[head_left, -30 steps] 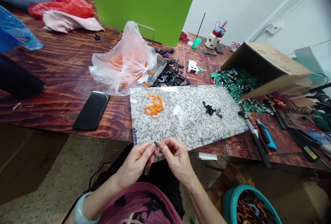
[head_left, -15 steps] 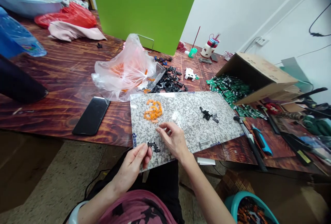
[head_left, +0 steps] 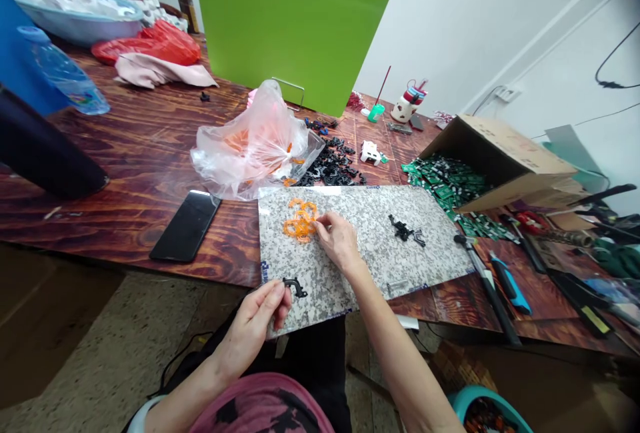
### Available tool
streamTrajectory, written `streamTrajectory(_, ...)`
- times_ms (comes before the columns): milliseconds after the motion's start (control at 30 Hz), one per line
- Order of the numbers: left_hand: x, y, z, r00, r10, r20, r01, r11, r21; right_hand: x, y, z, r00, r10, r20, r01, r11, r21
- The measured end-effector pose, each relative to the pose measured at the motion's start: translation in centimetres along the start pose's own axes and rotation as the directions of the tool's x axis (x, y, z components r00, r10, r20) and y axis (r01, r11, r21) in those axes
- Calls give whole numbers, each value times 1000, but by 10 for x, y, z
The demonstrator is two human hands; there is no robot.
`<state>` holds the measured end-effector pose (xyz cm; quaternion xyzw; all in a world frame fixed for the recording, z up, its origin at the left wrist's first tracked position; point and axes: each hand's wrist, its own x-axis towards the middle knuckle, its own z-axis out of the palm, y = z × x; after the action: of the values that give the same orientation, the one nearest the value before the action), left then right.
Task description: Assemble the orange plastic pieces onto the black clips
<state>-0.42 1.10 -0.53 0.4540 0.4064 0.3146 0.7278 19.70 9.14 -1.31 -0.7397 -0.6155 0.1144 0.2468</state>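
My left hand (head_left: 257, 316) pinches a small black plastic clip (head_left: 295, 285) just over the near edge of a speckled grey board (head_left: 360, 253). My right hand (head_left: 337, 240) reaches across the board, fingertips closing on a small heap of orange rings (head_left: 299, 223). A few black clips (head_left: 406, 230) lie on the board's right half.
A clear bag of orange parts (head_left: 255, 143), a pile of black clips (head_left: 333, 163), a black phone (head_left: 186, 225), an open cardboard box (head_left: 500, 156) spilling green parts, hand tools (head_left: 500, 273) at right, a green panel (head_left: 295, 20) behind, a teal tub (head_left: 493, 416) below.
My hands have parted: the left kept the black clip near the board's edge, while the right moved forward and left across the board to the orange rings.
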Motion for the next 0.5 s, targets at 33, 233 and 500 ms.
streamTrajectory(33, 1, 0, -1, 1000, 2, -6, -2, 1000, 2, -1, 2, -1, 1000, 2, 9, -2, 1000, 10)
streamTrajectory(233, 4, -2, -1, 1000, 1, -26, -1, 1000, -17, -6, 9, -15, 1000, 19, 18, -18, 1000, -18)
streamTrajectory(500, 3, 1, -1, 998, 9, -58, -12, 999, -51, -12, -3, -18, 1000, -17, 11, 18, 991, -130)
